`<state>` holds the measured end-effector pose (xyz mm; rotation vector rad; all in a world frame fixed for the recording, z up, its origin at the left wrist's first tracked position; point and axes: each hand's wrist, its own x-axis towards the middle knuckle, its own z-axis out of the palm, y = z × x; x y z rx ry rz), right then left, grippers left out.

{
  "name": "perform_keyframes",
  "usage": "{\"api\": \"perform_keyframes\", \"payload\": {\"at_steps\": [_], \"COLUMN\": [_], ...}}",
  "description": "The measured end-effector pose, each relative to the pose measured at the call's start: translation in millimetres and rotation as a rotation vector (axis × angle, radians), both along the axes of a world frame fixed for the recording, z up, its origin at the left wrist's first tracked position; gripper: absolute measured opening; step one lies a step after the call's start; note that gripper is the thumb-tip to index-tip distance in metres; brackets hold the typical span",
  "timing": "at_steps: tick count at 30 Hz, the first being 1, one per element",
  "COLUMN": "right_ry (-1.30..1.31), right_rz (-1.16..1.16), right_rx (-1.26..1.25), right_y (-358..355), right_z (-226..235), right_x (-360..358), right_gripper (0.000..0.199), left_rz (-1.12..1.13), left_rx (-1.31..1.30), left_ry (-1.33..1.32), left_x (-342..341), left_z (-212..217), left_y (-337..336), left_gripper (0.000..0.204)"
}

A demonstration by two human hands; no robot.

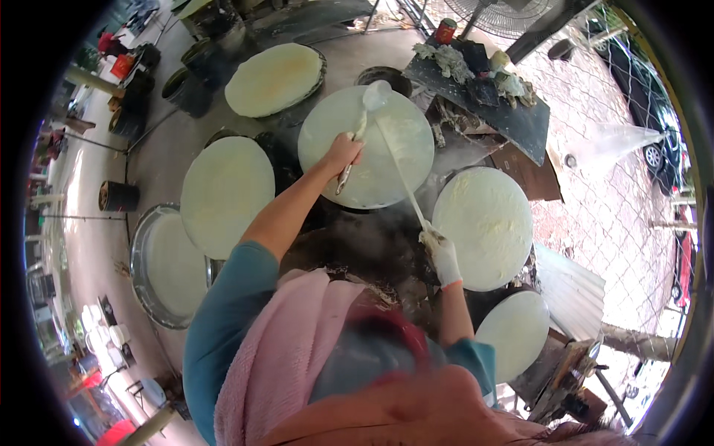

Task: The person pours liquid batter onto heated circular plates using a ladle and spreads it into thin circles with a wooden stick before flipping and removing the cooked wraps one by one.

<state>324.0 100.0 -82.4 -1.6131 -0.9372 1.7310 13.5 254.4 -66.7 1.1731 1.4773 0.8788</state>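
My left hand [343, 152] is bare and closed around a short metal tool [345, 180] over the central round pan [327, 160], which is coated with thin white batter. My right hand [445, 256] wears a white glove and grips the end of a long thin handle [401, 178]. That handle runs up to a pale ladle [375, 95] resting at the far rim of the same pan. Steam or smoke drifts near my right hand.
Several other round pans of pale batter ring me: far [274, 78], left [225, 195], lower left [167, 267], right [487, 227], lower right [515, 334]. A cluttered dark board [483, 100] lies beyond, a fan [502, 15] behind it. A wire fence [617, 201] runs on the right.
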Motion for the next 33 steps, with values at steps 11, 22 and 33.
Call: {"api": "perform_keyframes", "payload": {"at_steps": [11,22,33], "right_ry": [0.149,0.241,-0.328], "right_rz": [-0.421,-0.307,-0.915], "right_rx": [-0.003,-0.119,0.24], "right_y": [-42,-49,-212], "right_z": [-31,34,-2], "right_x": [-134,-150,-97], "right_gripper": [0.018,0.023,0.047], "left_rz": [0.2,-0.111,-0.423], "left_rx": [-0.44,-0.879,-0.648], "left_ry": [-0.645,-2.21,-1.124], "left_x": [2,-121,-49], "left_z": [-7,-50,87], "left_y": [-49,-51,-102], "left_gripper": [0.015,0.02,0.033]}}
